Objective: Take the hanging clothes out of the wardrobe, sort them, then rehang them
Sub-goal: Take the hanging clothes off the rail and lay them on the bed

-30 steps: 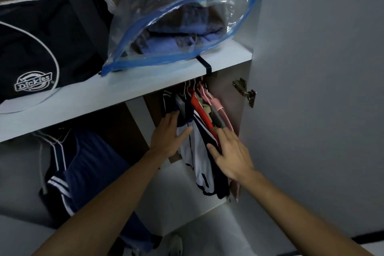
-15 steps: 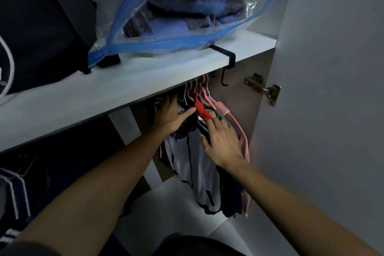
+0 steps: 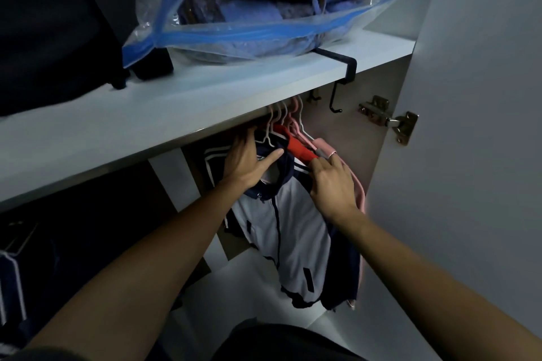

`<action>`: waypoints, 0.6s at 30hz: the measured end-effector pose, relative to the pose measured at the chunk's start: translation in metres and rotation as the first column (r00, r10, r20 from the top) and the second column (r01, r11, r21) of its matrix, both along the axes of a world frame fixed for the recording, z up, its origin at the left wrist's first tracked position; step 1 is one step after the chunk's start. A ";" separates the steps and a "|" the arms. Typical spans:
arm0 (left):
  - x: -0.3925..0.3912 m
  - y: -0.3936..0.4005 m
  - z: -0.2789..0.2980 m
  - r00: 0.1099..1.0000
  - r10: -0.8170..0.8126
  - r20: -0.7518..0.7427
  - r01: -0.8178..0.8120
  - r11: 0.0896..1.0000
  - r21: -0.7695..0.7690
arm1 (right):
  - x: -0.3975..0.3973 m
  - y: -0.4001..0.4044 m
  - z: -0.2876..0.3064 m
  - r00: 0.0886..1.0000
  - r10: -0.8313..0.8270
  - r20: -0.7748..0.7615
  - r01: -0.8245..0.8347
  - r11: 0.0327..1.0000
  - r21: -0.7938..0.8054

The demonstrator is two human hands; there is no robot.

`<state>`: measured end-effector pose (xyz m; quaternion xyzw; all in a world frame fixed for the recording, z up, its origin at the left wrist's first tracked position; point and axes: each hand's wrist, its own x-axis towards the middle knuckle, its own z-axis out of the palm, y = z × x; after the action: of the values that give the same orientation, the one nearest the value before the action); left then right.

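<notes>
Two bare forearms reach forward from the lower edge of the view into the wardrobe. The left hand (image 3: 249,163) is spread, fingers straight, thumb out to the right, and it presses flat against the navy collar of the white and navy jacket (image 3: 289,231), with its fingertips up near the hanger hooks. The right hand (image 3: 333,184) lies just beside it on the right, palm down on the shoulders of the clothes; its fingers are bent over the red garment (image 3: 299,148), but I cannot tell if they really pinch the cloth or only rest on it. The jacket hangs in front and is the only garment seen whole. Behind it there is the red garment, then a pink garment (image 3: 362,193) close to the side wall, so at least three hang in this tight group; more navy cloth shows further left. About five thin hangers (image 3: 283,117), white and pink, are crowded together under the shelf (image 3: 123,126). Little room remains between the pink garment and the wall on the right, while the space left of the group is darker and more open. One black hook (image 3: 337,97) clips over the shelf edge, and one metal hinge (image 3: 390,120) sits by the door (image 3: 469,155). On the shelf lies one clear bag with blue zip (image 3: 264,9) holding folded clothes, and its corner hangs past the front edge.
</notes>
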<state>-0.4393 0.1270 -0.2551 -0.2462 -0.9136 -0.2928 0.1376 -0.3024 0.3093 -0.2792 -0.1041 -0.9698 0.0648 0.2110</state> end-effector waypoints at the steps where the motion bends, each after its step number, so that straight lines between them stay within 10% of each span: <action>1: 0.002 -0.002 -0.001 1.000 0.006 -0.009 -0.006 1.000 0.004 | -0.001 0.001 0.001 1.000 -0.003 -0.008 0.003 1.000 -0.001; 18: 0.031 -0.086 -0.015 0.989 0.130 -0.067 -0.133 0.991 -0.035 | 0.007 0.019 0.029 0.997 0.061 0.056 -0.052 0.987 -0.154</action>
<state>-0.4085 0.0414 -0.2699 -0.1975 -0.9285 -0.2572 0.1811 -0.2957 0.3279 -0.2507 -0.0941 -0.9706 0.1412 0.1709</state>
